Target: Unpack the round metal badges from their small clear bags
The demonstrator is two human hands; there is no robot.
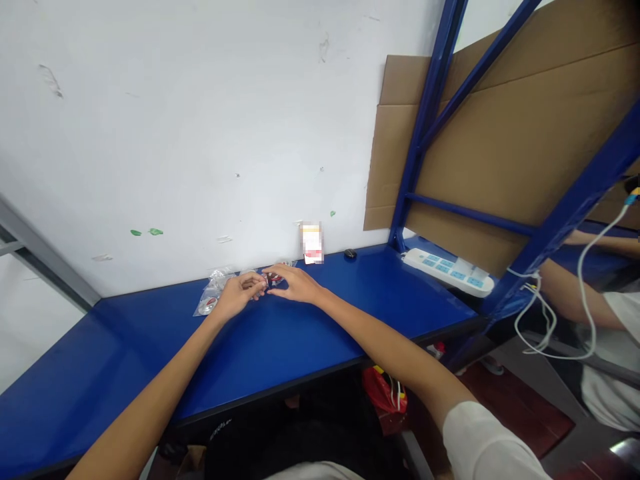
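Observation:
My left hand (pixel 243 295) is over the blue table with its thumb and fingers pinched together. What it holds is too small to make out. Facing it, my right hand (pixel 296 285) curves its thumb and index finger round the same spot, and a small dark item (pixel 270 283) shows between the fingertips. The two hands nearly touch there. Clear plastic bags (pixel 216 280) lie beside and behind my left hand, one with a small round red-and-white piece (pixel 207 305). More small reddish things behind my right hand are partly hidden by its fingers.
The blue table (pixel 325 330) runs along a white wall. Against the wall stands a small white-and-red box (pixel 313 243), near a black computer mouse (pixel 350 254). A white power strip (pixel 447 271) lies at right by the blue metal frame (pixel 419 140). Another person's arm (pixel 570 293) is beyond it.

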